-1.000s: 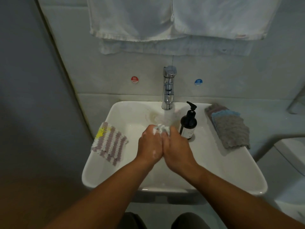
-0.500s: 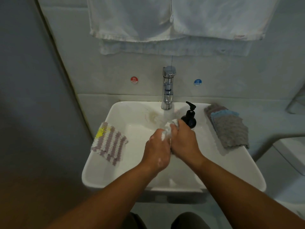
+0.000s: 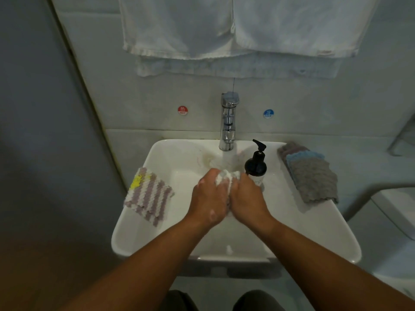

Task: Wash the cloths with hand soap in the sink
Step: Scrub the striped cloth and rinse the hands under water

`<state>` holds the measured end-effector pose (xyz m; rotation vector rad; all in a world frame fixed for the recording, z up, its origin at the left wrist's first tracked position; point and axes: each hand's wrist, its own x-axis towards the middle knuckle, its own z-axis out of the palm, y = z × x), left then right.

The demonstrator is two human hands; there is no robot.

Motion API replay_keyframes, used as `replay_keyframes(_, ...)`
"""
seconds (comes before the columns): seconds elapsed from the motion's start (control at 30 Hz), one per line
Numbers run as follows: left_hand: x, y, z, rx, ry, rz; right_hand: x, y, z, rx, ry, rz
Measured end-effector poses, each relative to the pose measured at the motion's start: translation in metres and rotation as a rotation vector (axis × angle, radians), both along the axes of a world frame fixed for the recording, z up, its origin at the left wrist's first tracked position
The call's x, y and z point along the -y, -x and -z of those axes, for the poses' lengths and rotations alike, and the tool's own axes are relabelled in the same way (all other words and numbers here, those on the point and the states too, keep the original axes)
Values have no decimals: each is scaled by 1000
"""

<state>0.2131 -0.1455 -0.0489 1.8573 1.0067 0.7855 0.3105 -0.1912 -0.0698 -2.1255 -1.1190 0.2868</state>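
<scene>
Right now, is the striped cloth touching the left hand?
Apart. The head view shows bare sink between the striped cloth and the left hand.

Two bare hands work a bunched white cloth (image 3: 226,176) under running water in a white sink (image 3: 303,232). The left hand (image 3: 208,198) and right hand (image 3: 247,198), flecked with suds, press together and grip the cloth between them. At 12 o'clock from the hands, a chrome tap (image 3: 229,122) pours a stream (image 3: 229,159) onto the cloth. A black pump bottle (image 3: 256,164) stands at 1 o'clock, just beside the right hand. A purple-and-white striped cloth (image 3: 148,196) lies on the rim at 9 o'clock, a stack of grey and blue cloths (image 3: 312,176) at 2 o'clock. White towels (image 3: 224,30) hang above the tap.
</scene>
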Motion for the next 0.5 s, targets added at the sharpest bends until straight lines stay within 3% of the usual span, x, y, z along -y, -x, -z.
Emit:
replay_keyframes(0.13, -13, -3, 5, -62, 31, -72, 12, 21, -11, -83, -123, -89)
replay_keyframes(0.23, 5, -5, 11, -102, 10, 37, 5, 1, -18, -109, -198, 39)
replay_keyframes(0.3, 11, -4, 8, -52, 24, 61, 1, -9, -14, -160, -134, 91)
replay_keyframes(0.4, -1, -3, 2, 24, 67, -15, 7, 1, 0, -52, -55, -55)
replay_keyframes(0.5, -11, -2, 5, -47, 50, -48, 15, 18, -8, -113, -147, -126)
